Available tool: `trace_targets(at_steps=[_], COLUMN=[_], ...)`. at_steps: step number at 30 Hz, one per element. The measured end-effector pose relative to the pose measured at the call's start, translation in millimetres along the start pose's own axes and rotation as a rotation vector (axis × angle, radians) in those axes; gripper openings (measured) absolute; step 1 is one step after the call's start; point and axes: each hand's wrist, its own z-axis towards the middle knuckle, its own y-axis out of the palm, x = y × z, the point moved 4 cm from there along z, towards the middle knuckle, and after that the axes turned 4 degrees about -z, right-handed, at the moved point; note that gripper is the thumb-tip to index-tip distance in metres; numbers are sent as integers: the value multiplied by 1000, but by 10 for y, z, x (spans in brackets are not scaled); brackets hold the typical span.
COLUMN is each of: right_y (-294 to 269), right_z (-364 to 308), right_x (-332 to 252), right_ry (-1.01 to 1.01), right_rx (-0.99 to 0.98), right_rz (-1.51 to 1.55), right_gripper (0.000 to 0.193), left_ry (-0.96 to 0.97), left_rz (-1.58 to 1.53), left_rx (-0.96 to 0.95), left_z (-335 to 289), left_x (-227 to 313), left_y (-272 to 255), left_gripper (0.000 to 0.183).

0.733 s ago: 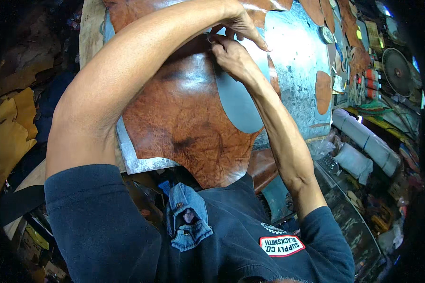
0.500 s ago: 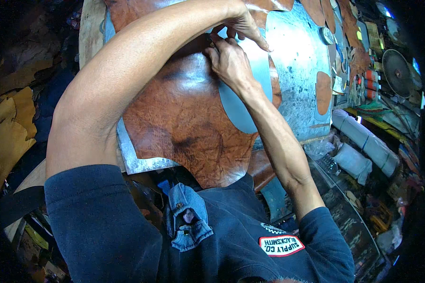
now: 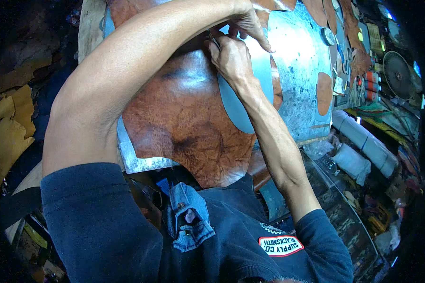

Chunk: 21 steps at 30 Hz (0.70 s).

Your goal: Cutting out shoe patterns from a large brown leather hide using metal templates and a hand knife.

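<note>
A large piece of brown leather (image 3: pixel 184 127) lies across the work surface under my forearms. On it rests a smooth light-grey sheet piece with a rounded lower end (image 3: pixel 235 109). My left hand (image 3: pixel 248 24) reaches over from above, fingers apart, one stretched out with its tip down on the grey piece's right side. Close below it, my right hand (image 3: pixel 232 56) is closed, thumb and fingers pinched at the grey piece's left edge. A thin dark thing seems to show between those fingers, too small to name. My left arm hides part of the leather.
A shiny metal sheet (image 3: pixel 297 94) lies to the right, with a small oval leather piece (image 3: pixel 324 93) and a round tin (image 3: pixel 328 36) on it. Farther right are a fan (image 3: pixel 396 70) and wrapped rolls (image 3: pixel 363 137). Tan leather scraps (image 3: pixel 14 127) hang at the left.
My right hand has shifted very slightly up and left along the grey piece's edge. My left hand stays nearly in place, its outstretched finger still down.
</note>
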Motion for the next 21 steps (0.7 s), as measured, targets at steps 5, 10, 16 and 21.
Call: trace_targets(at_steps=[5,10,16,21], right_y=[-44,-72,-43,-31], right_z=[48,55,42,43], right_x=[-51,-26,-47,2], right_ry=[14,34,52,27], right_rx=[-26,-35,-68,-53], right_rz=[-7,-1,-2,16], right_gripper=[31,31,31,30], left_ry=[-20,-25,-55,-71], left_rz=[15,34,44,57], left_rx=[2,2,3,8], left_z=[16,44,77,110], left_x=[-15,40,-29,-39], left_y=[-14,-32,4,-8], left_gripper=[96,95,93,92])
